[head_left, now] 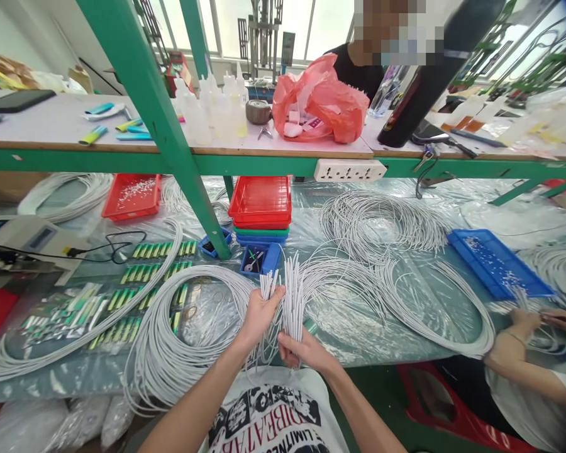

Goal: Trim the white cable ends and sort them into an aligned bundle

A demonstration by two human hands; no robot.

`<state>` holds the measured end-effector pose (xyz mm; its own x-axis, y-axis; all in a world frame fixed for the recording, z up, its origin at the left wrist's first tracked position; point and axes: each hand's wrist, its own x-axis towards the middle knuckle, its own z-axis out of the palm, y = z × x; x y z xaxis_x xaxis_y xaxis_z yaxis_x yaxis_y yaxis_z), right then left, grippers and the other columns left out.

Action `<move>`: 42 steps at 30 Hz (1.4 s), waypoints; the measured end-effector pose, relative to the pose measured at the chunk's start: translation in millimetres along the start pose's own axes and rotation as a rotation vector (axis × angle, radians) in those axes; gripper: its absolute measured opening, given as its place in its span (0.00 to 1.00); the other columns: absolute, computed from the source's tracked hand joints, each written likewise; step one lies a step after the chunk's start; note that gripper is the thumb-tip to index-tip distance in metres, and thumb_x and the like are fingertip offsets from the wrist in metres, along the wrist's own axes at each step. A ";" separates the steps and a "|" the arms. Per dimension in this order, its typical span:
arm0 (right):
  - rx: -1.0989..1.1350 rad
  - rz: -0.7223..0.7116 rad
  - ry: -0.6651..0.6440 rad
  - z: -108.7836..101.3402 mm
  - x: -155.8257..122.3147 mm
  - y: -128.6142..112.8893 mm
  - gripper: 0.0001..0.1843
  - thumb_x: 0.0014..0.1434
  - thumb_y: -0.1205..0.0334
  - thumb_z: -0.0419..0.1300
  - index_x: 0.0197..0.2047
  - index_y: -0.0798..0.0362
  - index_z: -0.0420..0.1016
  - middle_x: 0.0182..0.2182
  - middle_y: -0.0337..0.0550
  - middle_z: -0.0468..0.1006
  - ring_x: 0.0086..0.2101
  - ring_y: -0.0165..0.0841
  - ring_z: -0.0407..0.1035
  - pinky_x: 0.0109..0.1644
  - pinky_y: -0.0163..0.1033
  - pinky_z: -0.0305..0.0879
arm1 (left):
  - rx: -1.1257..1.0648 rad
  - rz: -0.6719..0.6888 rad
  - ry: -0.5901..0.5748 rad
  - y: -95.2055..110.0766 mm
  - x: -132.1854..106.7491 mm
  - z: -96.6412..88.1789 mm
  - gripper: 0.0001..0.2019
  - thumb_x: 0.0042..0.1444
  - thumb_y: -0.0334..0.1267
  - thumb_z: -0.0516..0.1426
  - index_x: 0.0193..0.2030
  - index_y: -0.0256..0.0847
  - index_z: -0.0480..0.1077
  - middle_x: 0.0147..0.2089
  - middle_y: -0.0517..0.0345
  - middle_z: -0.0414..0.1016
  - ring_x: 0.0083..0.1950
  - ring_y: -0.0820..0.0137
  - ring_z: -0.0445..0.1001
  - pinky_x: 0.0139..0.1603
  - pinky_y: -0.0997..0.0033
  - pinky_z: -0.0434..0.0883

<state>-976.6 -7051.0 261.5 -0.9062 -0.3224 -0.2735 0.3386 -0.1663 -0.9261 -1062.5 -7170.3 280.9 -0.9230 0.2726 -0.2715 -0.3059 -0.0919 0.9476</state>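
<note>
My left hand (260, 314) is closed around a bunch of white cables (268, 284), their cut ends poking up above the thumb. Just to its right, my right hand (302, 348) grips a thicker bundle of white cables (293, 302) low down, with the ends fanning upward. The cables in the left hand seem to run into a big loose coil (170, 333) hanging over the table's front edge. More looped cable (344, 277) spreads to the right of the bundle. Both hands are near the table's front edge, close together but apart.
Stacked red trays (260, 201) and a small blue bin (259, 259) stand ahead. Green-yellow tubes (136, 274) lie in rows at left. A green post (170, 135) rises to a shelf with a power strip (350, 170). At right, a co-worker's hands (526, 318) work near a blue tray (495, 264).
</note>
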 end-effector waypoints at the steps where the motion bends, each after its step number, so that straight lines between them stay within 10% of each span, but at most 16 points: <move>1: 0.009 0.012 0.001 0.5 0.1 -0.2 0.24 0.60 0.44 0.58 0.21 0.53 0.72 0.11 0.31 0.58 0.14 0.25 0.54 0.21 0.33 0.58 | 0.002 0.001 -0.005 -0.1 0.3 -0.4 0.22 0.52 0.54 0.61 0.23 0.36 0.64 0.18 0.69 0.50 0.20 0.80 0.46 0.20 0.78 0.48; 8: 0.147 0.037 0.060 6.6 4.7 15.9 0.25 0.57 0.43 0.60 0.20 0.53 0.68 0.10 0.29 0.55 0.13 0.23 0.49 0.18 0.31 0.49 | 0.010 0.008 0.046 -1.0 0.9 -1.9 0.19 0.48 0.53 0.63 0.25 0.35 0.71 0.17 0.65 0.61 0.20 0.76 0.59 0.23 0.77 0.57; 18: 0.240 -0.119 0.487 12.9 9.7 31.1 0.22 0.61 0.43 0.58 0.34 0.57 0.73 0.15 0.36 0.69 0.12 0.27 0.60 0.16 0.32 0.55 | 0.026 0.034 0.206 -7.6 3.4 -9.6 0.21 0.48 0.54 0.62 0.30 0.33 0.75 0.17 0.61 0.65 0.20 0.74 0.63 0.24 0.75 0.61; 42: -0.016 -0.097 0.303 9.5 4.0 30.4 0.24 0.62 0.42 0.55 0.35 0.58 0.75 0.15 0.33 0.62 0.14 0.25 0.56 0.20 0.33 0.54 | -0.127 -0.022 0.140 -8.8 2.3 -12.9 0.22 0.52 0.55 0.61 0.33 0.32 0.73 0.19 0.71 0.43 0.19 0.82 0.42 0.18 0.81 0.43</move>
<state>-967.5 -7066.2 234.8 -0.9691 -0.0136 -0.2463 0.2451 -0.1672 -0.9550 -1065.0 -7181.2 269.8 -0.9365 0.1412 -0.3210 -0.3451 -0.2096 0.9149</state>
